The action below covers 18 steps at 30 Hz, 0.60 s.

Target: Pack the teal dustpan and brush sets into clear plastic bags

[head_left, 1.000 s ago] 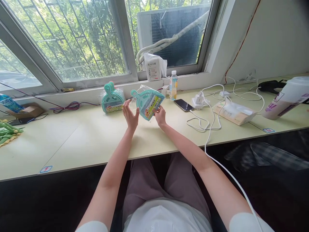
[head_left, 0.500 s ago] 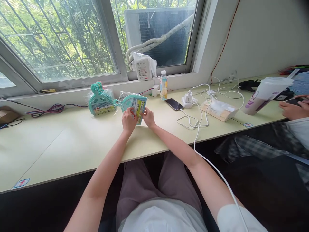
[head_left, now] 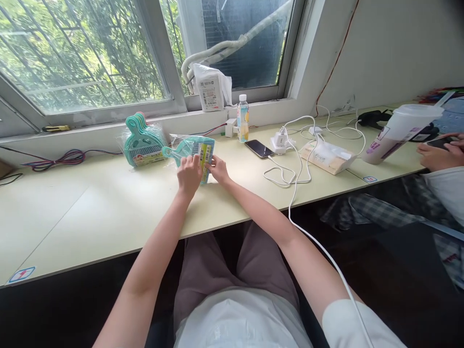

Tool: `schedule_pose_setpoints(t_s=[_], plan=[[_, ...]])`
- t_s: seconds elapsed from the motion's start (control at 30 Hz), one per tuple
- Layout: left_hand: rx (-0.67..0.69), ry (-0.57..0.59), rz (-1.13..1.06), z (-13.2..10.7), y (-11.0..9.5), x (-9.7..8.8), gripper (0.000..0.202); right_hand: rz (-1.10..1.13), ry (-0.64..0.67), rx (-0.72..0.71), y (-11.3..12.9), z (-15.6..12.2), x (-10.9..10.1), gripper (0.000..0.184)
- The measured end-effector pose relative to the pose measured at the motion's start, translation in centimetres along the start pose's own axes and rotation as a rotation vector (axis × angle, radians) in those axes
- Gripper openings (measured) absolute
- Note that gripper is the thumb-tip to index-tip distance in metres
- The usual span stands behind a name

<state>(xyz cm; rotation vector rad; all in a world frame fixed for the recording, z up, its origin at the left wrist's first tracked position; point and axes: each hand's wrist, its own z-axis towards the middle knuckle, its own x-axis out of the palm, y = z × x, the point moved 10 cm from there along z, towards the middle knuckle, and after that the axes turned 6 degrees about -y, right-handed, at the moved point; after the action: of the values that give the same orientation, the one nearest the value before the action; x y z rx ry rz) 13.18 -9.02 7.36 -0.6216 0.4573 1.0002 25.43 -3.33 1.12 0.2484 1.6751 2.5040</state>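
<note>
A teal toy-sized dustpan-and-brush set (head_left: 186, 146) with a yellow label and clear wrap stands tilted on the table, its handle pointing left. My left hand (head_left: 189, 175) is closed on its front, the fingers bent over the lower middle beside the label. At the set's right edge, my right hand (head_left: 218, 169) pinches it between thumb and fingers. Left of it, against the wall, stands a stack of similar teal dustpan sets (head_left: 142, 144) in clear wrap, with some red and yellow edges behind. My left fingertips are partly hidden.
Behind my hands stand a drink bottle (head_left: 243, 119) and a white package (head_left: 210, 92) on the sill. To the right lie a phone (head_left: 258, 149), a charger (head_left: 281, 141) with white cables, a paper packet (head_left: 326, 157) and a tilted cup (head_left: 393, 135). Another person's hands (head_left: 440, 153) hold a dark object.
My left hand has shifted across the front of the dustpan set, its fingers now more curled. My right hand keeps its edge grip. The whole view has moved slightly.
</note>
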Motion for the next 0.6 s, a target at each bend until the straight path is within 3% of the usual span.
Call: schedule_pose_setpoints(t_s=[0.33, 0.6], plan=[[0.120, 0.070, -0.349, -0.1, -2.9, -0.2, 0.041, 0.028, -0.003, 0.012, -1.3, 0.3, 0.5, 0.020], [0.115, 0.064, -0.339, -0.8, -2.7, 0.4, 0.042, 0.112, -0.022, 0.114, -1.8, 0.1, 0.2, 0.029]])
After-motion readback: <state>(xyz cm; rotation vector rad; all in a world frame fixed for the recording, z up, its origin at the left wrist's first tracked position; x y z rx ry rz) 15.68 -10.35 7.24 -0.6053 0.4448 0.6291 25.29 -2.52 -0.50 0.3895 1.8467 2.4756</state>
